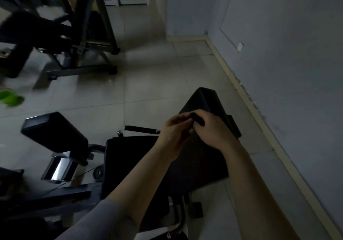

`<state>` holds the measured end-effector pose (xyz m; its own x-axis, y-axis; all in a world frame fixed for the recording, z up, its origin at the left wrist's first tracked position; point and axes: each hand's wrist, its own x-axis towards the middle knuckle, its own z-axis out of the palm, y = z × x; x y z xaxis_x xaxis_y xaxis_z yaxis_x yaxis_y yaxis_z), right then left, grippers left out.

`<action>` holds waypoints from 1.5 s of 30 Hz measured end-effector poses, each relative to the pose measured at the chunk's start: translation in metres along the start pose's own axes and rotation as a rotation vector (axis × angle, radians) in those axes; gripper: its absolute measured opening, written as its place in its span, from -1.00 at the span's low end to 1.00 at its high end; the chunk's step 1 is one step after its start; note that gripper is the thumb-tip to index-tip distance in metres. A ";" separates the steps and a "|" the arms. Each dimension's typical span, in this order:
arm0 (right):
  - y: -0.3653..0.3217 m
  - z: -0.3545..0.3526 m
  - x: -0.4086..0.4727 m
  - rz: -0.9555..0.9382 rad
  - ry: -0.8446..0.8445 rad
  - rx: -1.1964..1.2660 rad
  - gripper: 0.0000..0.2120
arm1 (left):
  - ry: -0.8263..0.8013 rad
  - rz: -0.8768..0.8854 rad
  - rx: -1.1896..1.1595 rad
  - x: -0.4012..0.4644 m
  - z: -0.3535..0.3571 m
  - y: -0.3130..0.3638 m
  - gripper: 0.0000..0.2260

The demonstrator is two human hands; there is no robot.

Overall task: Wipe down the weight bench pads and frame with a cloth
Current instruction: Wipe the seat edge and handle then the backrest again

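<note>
Pretty dim room, so take the small stuff with a grain of salt. Both hands meet over the weight bench, right above where the black seat pad point(133, 158) meets the tilted back pad point(206, 100). The right hand point(209, 130) has its fingers curled around a small dark thing point(198, 119), and the left hand point(174, 132) pinches at the same spot from the other side. It could be the cloth bunched up, but it's too dark to tell for sure. The left arm wears a grey sleeve point(104, 219) pushed up to around the elbow.

A black foam-grip handle point(141, 129) sticks out just beyond the left hand. To the left sits another black pad point(55, 130) on a chrome post point(59, 169). A second machine frame point(81, 41) stands further back on the tile floor point(148, 72), and something bright green point(11, 97) lies at the left edge.
</note>
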<state>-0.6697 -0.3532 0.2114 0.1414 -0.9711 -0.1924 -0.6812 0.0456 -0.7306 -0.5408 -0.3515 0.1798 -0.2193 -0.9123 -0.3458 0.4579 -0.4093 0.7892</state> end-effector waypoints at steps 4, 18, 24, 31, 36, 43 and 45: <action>-0.021 0.017 -0.013 -0.025 -0.080 0.078 -0.60 | 0.029 0.044 0.014 -0.023 -0.018 0.006 -0.83; -0.236 0.173 -0.094 -0.194 -0.488 -0.021 -0.96 | -0.006 0.346 0.365 -0.263 -0.239 0.127 -0.78; -0.312 0.251 -0.124 -0.324 -0.431 -0.350 -0.95 | 0.048 0.163 0.496 -0.335 -0.319 0.133 -0.79; -0.317 0.337 -0.139 -0.505 -0.285 -0.700 -0.79 | 0.152 0.028 0.732 -0.355 -0.416 0.085 -0.75; -0.284 0.417 -0.140 -0.570 -0.447 -0.778 -0.72 | 0.180 -0.069 0.617 -0.386 -0.465 0.027 -0.75; -0.265 0.516 -0.124 -0.264 -0.534 -0.340 -0.72 | 0.703 0.009 0.579 -0.397 -0.552 0.021 -0.88; -0.252 0.537 -0.114 -0.097 -0.529 -0.236 -0.69 | 0.815 0.028 0.690 -0.384 -0.570 0.030 -0.78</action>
<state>-0.1285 -0.1283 0.0661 0.5090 -0.7167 -0.4768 -0.7800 -0.1497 -0.6076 0.0483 -0.0214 0.0467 0.5430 -0.7603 -0.3565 -0.1890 -0.5243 0.8303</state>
